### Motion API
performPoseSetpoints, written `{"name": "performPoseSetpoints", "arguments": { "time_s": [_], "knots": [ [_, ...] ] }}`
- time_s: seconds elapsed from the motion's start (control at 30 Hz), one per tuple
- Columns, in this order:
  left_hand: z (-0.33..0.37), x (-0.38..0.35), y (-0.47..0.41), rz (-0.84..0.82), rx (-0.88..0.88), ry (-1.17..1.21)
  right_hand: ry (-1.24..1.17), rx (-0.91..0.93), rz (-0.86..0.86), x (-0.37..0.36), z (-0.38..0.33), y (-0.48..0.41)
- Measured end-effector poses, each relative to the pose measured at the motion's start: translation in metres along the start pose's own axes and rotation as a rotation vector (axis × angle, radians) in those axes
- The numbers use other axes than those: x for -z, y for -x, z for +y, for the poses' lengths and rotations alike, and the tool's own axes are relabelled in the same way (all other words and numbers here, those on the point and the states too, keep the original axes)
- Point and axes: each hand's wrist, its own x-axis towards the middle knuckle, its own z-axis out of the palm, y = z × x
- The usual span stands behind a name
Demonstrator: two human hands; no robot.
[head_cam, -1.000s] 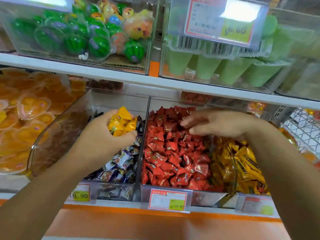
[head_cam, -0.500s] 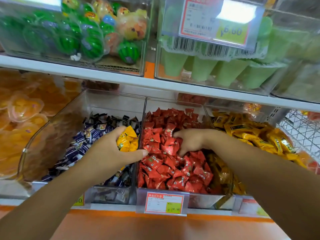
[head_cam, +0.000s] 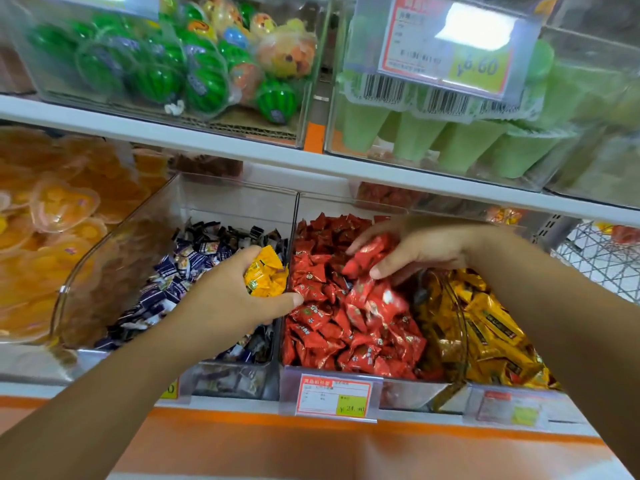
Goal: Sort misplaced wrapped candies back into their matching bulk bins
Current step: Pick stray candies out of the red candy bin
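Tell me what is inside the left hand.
The left hand grips a bunch of yellow wrapped candies, which poke out at the top of the fist. How many lie deeper against the palm is covered.

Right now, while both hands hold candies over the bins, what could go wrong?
1. The left hand holds a bunch of yellow candies right at the divider between the purple-candy bin and the red bin. If the grip loosens, one could fall into either wrong bin.
2. The right hand holds red candies close to the yellow bin. A dropped piece might land there.
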Motion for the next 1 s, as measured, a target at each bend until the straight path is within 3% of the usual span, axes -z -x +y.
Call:
{"name": "performPoseSetpoints", "arguments": {
  "time_s": [0.17, 0.27, 0.33, 0.47, 0.63, 0.83, 1.0],
  "knots": [
    [0.003, -0.002, 0.002, 0.034, -0.023, 0.016, 0.238, -0.042, 0.197, -0.002, 0.003, -0.014],
    [0.001, -0.003, 0.001, 0.035, -0.020, 0.020, 0.567, -0.091, 0.171, -0.017, 0.006, -0.028],
    [0.000, -0.003, 0.000, 0.031, -0.012, 0.020, 0.660, -0.160, 0.097, -0.029, 0.011, -0.037],
    [-0.003, -0.003, -0.003, 0.020, -0.013, 0.033, 0.598, -0.223, 0.038, -0.041, 0.020, -0.050],
    [-0.004, -0.004, -0.004, 0.028, -0.009, 0.020, 0.587, -0.068, 0.178, -0.043, 0.020, -0.044],
    [-0.006, -0.003, -0.003, 0.013, 0.001, 0.036, 0.241, 0.084, 0.380, -0.038, 0.017, -0.014],
    [-0.001, -0.007, 0.000, 0.055, -0.014, 0.041, 0.162, 0.035, 0.306, -0.057, 0.026, -0.017]
  ]
}}
